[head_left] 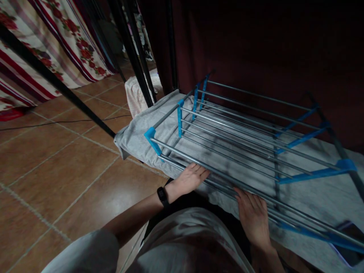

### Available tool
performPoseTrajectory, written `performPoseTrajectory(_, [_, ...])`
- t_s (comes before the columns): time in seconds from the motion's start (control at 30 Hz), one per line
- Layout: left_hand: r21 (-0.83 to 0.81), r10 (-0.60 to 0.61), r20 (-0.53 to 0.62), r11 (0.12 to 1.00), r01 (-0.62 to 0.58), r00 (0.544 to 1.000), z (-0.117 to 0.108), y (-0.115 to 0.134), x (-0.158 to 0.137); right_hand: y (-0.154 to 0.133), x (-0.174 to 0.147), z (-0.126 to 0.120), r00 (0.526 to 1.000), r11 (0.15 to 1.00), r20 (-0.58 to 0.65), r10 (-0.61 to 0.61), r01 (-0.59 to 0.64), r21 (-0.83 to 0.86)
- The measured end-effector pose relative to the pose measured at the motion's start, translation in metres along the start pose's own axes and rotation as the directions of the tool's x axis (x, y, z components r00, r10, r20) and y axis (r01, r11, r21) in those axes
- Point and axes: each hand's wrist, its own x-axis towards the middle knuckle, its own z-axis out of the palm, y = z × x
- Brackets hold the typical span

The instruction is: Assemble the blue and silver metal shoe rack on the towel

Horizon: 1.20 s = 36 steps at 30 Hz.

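Note:
A rack of metal tubes joined by blue plastic brackets, like a shoe rack (301, 177), lies across a grey cloth-covered surface (136, 134). At its near side, my left hand (195, 176) is closed over the front tubes, with the fingers bent over the metal. Farther right along the same side, my right hand (253, 212) also curls around the front tubes, its fingertips partly hidden behind them. A blue corner joint (150, 133) caps the rack's near left end. On my left wrist is a black band (162, 196).
A phone (349, 242) rests at the right, partly under the rack's end. Dark poles (68, 89) slant down on the left. Behind the rack hangs a dark red curtain (241, 45); a floral curtain (71, 41) hangs far left. A thin cable (65, 121) crosses the tiled floor.

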Motion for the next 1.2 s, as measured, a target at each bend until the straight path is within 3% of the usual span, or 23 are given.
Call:
performPoseTrajectory(0.13, [0.102,-0.016,0.041,0.995,0.012,0.999,-0.009,-0.022,-0.020,0.000,0.001,-0.001,1.000,1.000,-0.015,-0.014,0.014,-0.021])
performPoseTrajectory(0.27, [0.166,0.049,0.048,0.985,-0.056,0.998,-0.011,-0.025,-0.024,-0.003,0.003,-0.001,1.000,0.999,-0.004,-0.022,0.022,-0.027])
performPoseTrajectory(0.7, [0.129,-0.015,-0.038,0.991,0.019,0.999,0.000,-0.018,-0.024,-0.050,0.058,0.008,0.954,0.992,0.275,-0.122,0.122,0.019])
performPoseTrajectory(0.8, [0.069,-0.083,-0.114,0.993,0.091,0.990,0.000,-0.018,-0.031,-0.053,0.066,0.009,0.942,0.991,0.308,-0.131,0.133,0.013])
performPoseTrajectory(0.9, [-0.009,-0.186,-0.264,0.982,0.190,0.946,0.001,-0.023,-0.052,-0.052,0.067,0.009,0.937,0.991,0.324,-0.130,0.129,0.024])
performPoseTrajectory(0.97, [-0.075,-0.297,-0.378,0.954,0.291,0.877,0.004,-0.031,-0.071,-0.051,0.065,0.008,0.935,0.992,0.331,-0.127,0.124,0.031])
performPoseTrajectory(1.03, [-0.181,-0.450,-0.498,0.890,0.419,0.741,0.007,-0.041,-0.090,-0.050,0.065,0.008,0.932,0.992,0.339,-0.128,0.123,0.037])
performPoseTrajectory(1.13, [-0.501,-0.709,-0.578,0.699,0.510,0.404,0.008,-0.062,-0.106,-0.049,0.066,0.007,0.929,0.991,0.346,-0.131,0.123,0.044])
performPoseTrajectory(1.17, [-0.631,-0.784,-0.545,0.616,0.471,0.296,0.008,-0.070,-0.107,-0.049,0.067,0.007,0.929,0.992,0.348,-0.130,0.123,0.042])
performPoseTrajectory(1.2, [-0.747,-0.847,-0.485,0.530,0.401,0.217,0.006,-0.077,-0.106,-0.048,0.068,0.007,0.928,0.992,0.349,-0.129,0.123,0.040])
